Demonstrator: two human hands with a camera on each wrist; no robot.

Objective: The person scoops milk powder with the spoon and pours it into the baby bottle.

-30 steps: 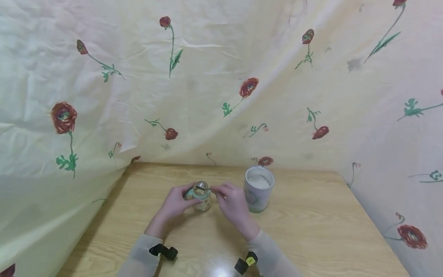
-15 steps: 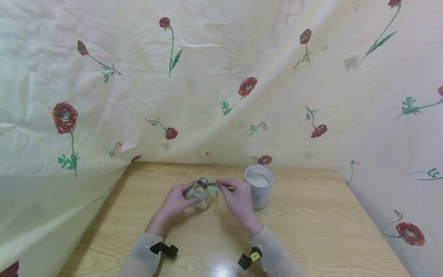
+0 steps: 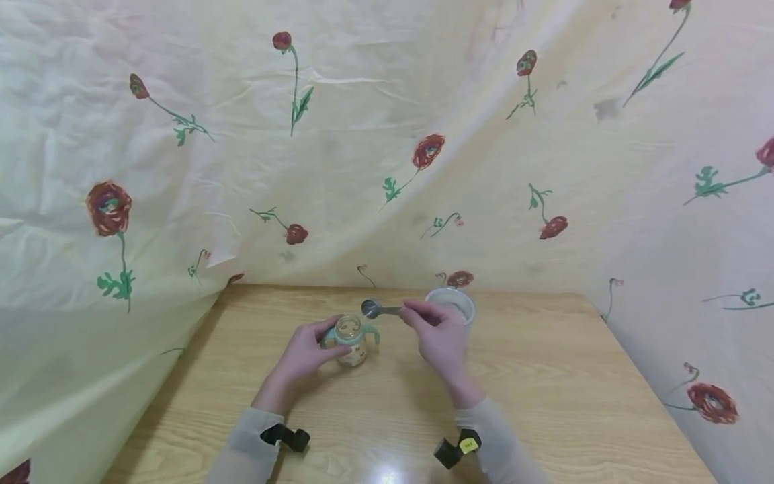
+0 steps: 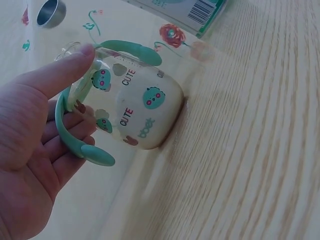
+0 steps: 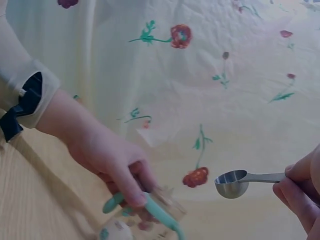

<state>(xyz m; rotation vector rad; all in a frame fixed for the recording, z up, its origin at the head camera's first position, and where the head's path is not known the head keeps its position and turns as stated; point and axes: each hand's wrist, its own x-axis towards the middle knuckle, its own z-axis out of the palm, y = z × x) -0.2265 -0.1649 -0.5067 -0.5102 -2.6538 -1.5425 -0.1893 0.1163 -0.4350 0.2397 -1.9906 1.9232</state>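
Observation:
A clear baby bottle with mint-green handles stands uncapped on the table. My left hand grips it around the neck, thumb near the rim. The left wrist view shows the bottle printed with cartoon faces and "CUTE", with something pale in its lower part. My right hand pinches the handle of a metal measuring spoon, held in the air above and to the right of the bottle mouth. In the right wrist view the spoon's bowl faces up; its contents are hidden.
Behind my right hand stands an open canister of white powder, partly covered by that hand. The wooden table reaches back to a floral cloth that hangs behind and at both sides.
My right hand has drawn the measuring spoon up from the bottle mouth and away to the right, toward the canister. The left hand keeps its grip on the bottle.

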